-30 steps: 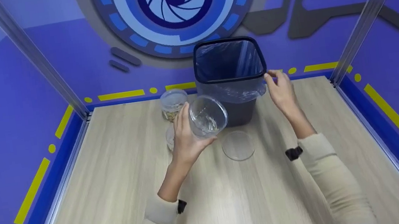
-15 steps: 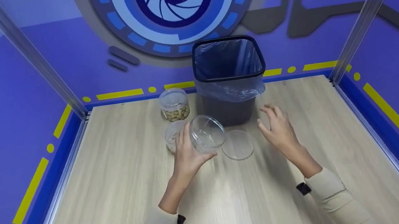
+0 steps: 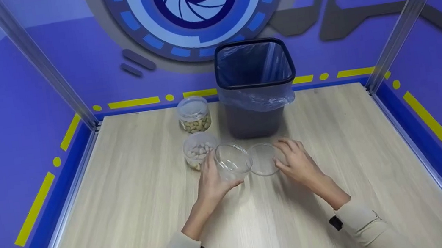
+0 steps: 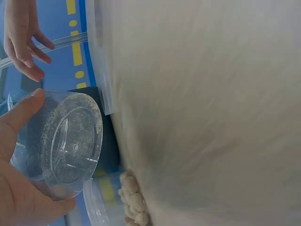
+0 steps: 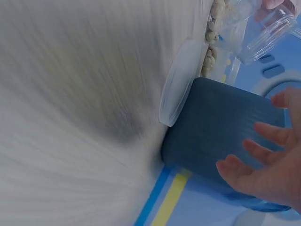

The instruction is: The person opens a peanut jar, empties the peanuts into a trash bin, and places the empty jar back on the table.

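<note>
My left hand [image 3: 212, 185] grips a clear plastic jar [image 3: 232, 161] by its side, its mouth tilted away from the table. Fine specks cling to the jar's bottom in the left wrist view [image 4: 70, 141], and no larger contents show. A clear round lid [image 3: 261, 161] lies on the table, just right of the jar. Over the lid's right edge hovers my right hand [image 3: 301, 164], fingers spread and slightly bent; the right wrist view shows them apart from the lid [image 5: 181, 82]. Close to my left fingers stands a jar of pale nut-like pieces [image 3: 199, 150].
Behind that jar stands another jar [image 3: 195, 121] with brownish nuts. A dark bin [image 3: 257, 121] lined with a clear bag is at the back, beyond the lid. Blue printed walls [image 3: 145, 65] enclose the wooden table [image 3: 139, 220] on three sides.
My right hand has left the bin's rim and come down toward the lid. My left hand has lowered the jar toward me, away from the bin, still holding it.
</note>
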The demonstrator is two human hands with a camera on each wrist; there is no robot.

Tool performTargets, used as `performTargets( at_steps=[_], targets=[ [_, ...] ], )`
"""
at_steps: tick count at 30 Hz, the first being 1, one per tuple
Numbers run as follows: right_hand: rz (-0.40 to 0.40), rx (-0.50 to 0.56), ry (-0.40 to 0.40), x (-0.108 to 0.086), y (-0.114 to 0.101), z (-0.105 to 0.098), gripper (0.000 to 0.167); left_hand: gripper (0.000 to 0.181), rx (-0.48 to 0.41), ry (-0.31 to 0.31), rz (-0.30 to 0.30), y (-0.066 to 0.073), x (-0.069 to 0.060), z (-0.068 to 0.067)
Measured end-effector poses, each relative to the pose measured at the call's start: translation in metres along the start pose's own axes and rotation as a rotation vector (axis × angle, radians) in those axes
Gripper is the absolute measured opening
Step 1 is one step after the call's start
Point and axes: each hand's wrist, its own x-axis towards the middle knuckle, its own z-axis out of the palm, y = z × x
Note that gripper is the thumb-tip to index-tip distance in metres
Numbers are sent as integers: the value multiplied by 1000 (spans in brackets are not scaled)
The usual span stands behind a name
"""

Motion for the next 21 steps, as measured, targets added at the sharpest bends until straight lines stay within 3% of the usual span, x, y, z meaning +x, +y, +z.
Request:
performTargets(
  at_steps=[7, 21],
  targets=[
    [-11, 20, -118, -7, -4, 12, 45, 125, 3, 12, -2, -7, -3, 7],
    [-13, 48, -133, -8, -7, 19, 46, 125, 145, 26, 11, -8, -7, 15]
  ],
)
